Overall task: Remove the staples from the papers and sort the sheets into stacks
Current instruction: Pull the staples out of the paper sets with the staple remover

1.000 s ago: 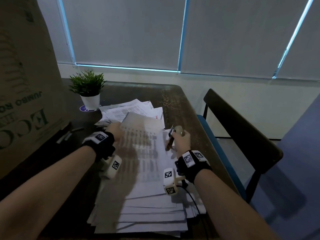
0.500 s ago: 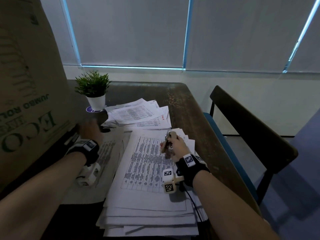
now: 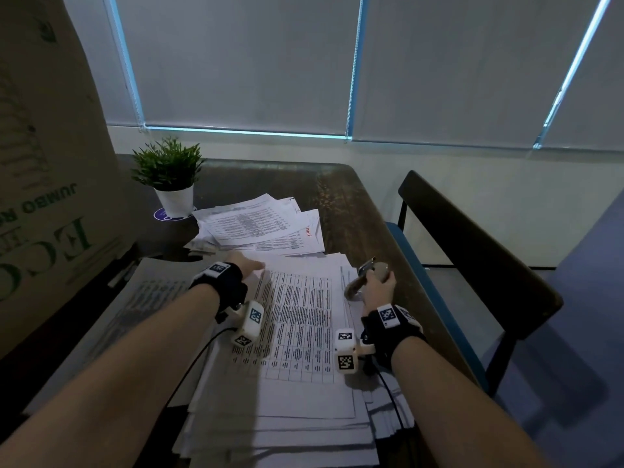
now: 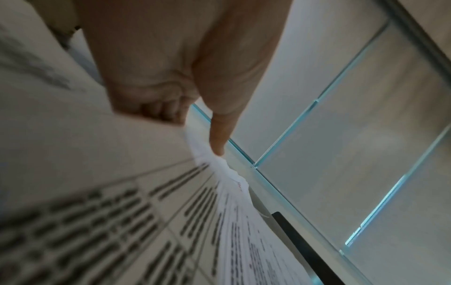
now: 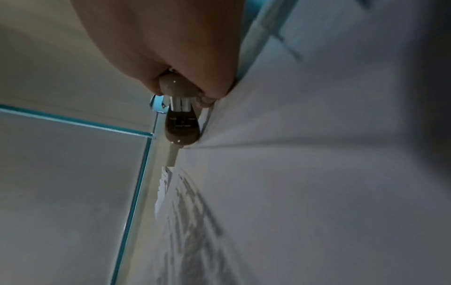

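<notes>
The top sheet (image 3: 304, 319) is judged light and limp, best lifted at a corner; left hand (image 3: 241, 265) fingers extended; staple remover (image 3: 366, 276) gripped by right hand (image 3: 380, 288).

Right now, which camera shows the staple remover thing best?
The right wrist view: the staple remover sits dead centre and close, its beige handles and shiny metal middle clear, gripped by the right hand. The head view shows it whole but small and dim above the big paper stack. The left wrist view doesn't show it.
</notes>
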